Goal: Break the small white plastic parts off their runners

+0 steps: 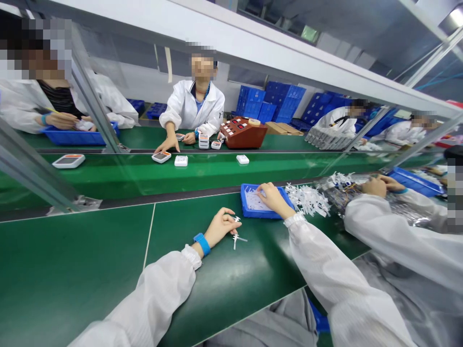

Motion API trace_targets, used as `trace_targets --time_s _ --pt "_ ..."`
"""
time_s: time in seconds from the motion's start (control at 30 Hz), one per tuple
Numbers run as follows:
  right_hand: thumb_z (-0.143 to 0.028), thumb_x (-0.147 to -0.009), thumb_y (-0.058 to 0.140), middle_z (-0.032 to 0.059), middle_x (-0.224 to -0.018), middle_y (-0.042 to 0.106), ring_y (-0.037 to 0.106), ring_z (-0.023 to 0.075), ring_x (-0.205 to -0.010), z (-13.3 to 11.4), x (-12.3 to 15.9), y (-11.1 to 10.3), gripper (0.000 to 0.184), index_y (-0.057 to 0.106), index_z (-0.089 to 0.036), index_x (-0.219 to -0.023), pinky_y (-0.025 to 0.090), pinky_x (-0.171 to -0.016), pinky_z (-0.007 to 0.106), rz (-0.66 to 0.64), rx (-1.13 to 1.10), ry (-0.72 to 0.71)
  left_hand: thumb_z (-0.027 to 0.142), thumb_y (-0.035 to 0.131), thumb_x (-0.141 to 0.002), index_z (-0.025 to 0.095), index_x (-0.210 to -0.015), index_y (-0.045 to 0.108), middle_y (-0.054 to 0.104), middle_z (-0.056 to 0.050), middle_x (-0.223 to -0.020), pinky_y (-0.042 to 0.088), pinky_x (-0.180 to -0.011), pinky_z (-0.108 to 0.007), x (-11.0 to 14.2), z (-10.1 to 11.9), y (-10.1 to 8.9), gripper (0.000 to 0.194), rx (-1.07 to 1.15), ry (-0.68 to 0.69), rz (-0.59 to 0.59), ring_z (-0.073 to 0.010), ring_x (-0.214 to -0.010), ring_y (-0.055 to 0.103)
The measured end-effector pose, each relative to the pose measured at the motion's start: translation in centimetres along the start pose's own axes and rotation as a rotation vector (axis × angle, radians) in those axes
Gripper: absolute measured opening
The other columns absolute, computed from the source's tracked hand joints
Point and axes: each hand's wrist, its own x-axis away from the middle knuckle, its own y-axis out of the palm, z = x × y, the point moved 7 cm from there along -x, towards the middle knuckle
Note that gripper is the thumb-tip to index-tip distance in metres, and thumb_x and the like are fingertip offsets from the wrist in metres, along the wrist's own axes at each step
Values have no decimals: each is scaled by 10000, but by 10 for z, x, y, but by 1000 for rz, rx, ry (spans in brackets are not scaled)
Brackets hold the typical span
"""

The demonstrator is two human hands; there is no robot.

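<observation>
My left hand (220,228), with a blue wristband (201,244), is closed in a pinch over the green bench (217,274). A small white branched plastic part (235,239) shows at its fingertips, with thin prongs sticking out below and beside them. My right hand (271,196) reaches over the blue tray (248,213), thumb and fingers drawn together among the small pale pieces (253,197) inside. Whatever those fingers pinch is too small to make out. Right of the tray lies a loose heap of white plastic parts (307,198).
Beyond the bench runs a green conveyor (213,176) carrying white devices (68,161). A metal post (47,168) rises at the left. Across sits a co-worker beside a brown-red test box (244,133). On my right, another person's hands (376,185) work near wiring and a blue tray (415,182).
</observation>
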Motion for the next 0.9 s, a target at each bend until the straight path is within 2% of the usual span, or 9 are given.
trace_targets --time_s 0.13,0.27,0.37,0.47,0.57,0.63,0.77,0.9 --pt "-249 -820 569 57 -845 669 592 211 -844 10 5 -11 70 598 -185 -819 449 -769 331 117 -341 95 335 755 -691 168 -945 481 586 68 -598 492 -522 -222 -1 2 1 410 -14 23 -32 -96 -488 600" --pt "-371 -775 638 51 -823 677 637 214 -836 15 11 -20 194 578 -187 -784 469 -713 322 217 -670 230 338 763 -683 167 -873 498 613 45 -654 498 -554 -224 -2 0 -1 369 15 30 -25 -98 -538 619" --pt "-429 -728 691 56 -836 700 663 219 -875 0 17 -29 282 534 -199 -771 489 -736 321 244 -1000 253 324 772 -677 151 -791 529 635 18 -681 499 -601 -223 -3 0 -1 319 3 27 -10 -106 -606 640" --pt "-418 -730 703 43 -826 719 680 202 -859 -31 24 -32 292 502 -214 -784 498 -743 308 183 -1250 226 319 766 -687 137 -768 582 663 -9 -694 503 -649 -235 -3 1 -2 271 -26 17 11 -121 -650 653" --pt "-383 -760 688 29 -793 721 683 183 -796 -64 35 -23 253 499 -218 -796 500 -709 295 108 -1342 180 337 753 -700 132 -803 636 686 -23 -692 508 -679 -252 -4 3 -5 258 -45 8 45 -132 -653 655" --pt "-362 -770 684 24 -774 714 680 175 -769 -78 43 -11 231 507 -216 -798 505 -720 301 117 -1372 164 360 751 -699 130 -817 661 691 -29 -696 511 -686 -260 -4 4 -7 274 -55 19 65 -140 -659 655" --pt "-335 -776 686 20 -769 677 661 166 -746 -84 61 10 192 540 -212 -804 517 -728 309 298 -1359 193 418 692 -753 123 -825 686 686 -42 -724 519 -687 -267 -4 8 -8 304 -104 67 78 -148 -680 648" --pt "-295 -794 672 17 -764 645 635 161 -741 -86 70 14 128 575 -212 -799 509 -715 305 393 -1236 164 441 628 -805 126 -835 689 675 -45 -733 530 -687 -274 -1 10 -2 323 -145 76 41 -146 -678 639"
